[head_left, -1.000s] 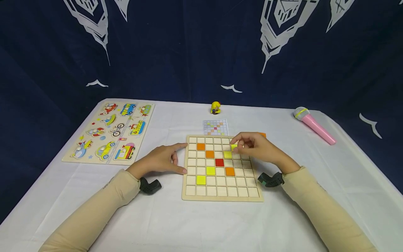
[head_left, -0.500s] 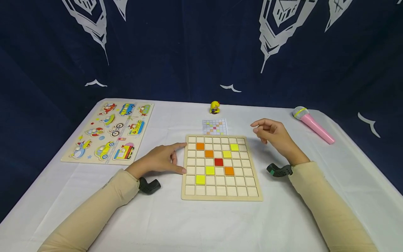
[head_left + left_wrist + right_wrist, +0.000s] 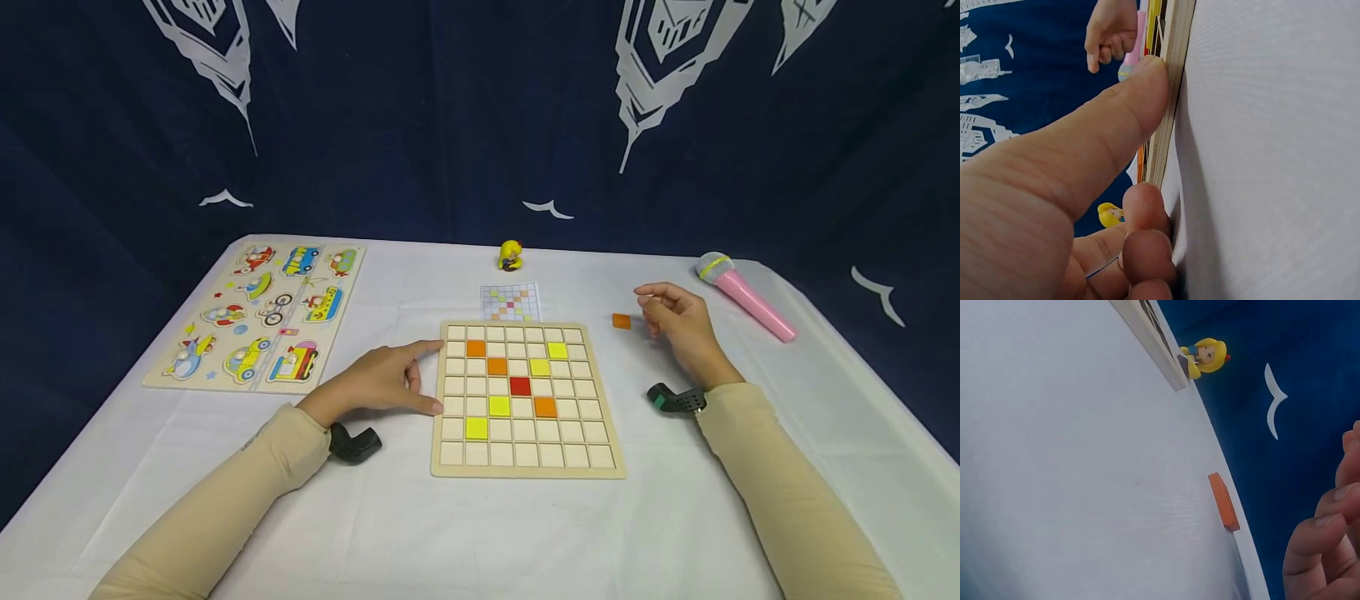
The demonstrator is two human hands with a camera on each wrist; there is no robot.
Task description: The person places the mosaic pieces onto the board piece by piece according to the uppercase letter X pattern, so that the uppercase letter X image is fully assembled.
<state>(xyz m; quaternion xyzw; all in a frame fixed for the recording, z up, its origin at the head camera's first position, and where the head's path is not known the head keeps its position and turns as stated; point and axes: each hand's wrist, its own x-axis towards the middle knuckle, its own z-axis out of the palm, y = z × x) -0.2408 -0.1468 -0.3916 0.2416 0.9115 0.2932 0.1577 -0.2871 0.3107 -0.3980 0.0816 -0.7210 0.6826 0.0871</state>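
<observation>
Two boards occupy the white-clothed tabletop (image 3: 480, 533): a vehicle puzzle (image 3: 258, 312) far left and a grid board (image 3: 525, 400) at centre. Left hand (image 3: 375, 383) rests open against the grid board's left edge. Right hand (image 3: 678, 325), loosely curled and empty, hovers just beside a loose orange tile (image 3: 621, 321). Pink microphone (image 3: 746, 296), pattern card (image 3: 511, 302) and yellow figurine (image 3: 512, 255) lie beyond.

Head view looks down over the table; wrist views skim it, sharing the yellow figurine (image 3: 512, 256).

Vehicle puzzle (image 3: 258, 312), pink microphone (image 3: 742, 296), yellow figurine (image 3: 512, 255).
</observation>
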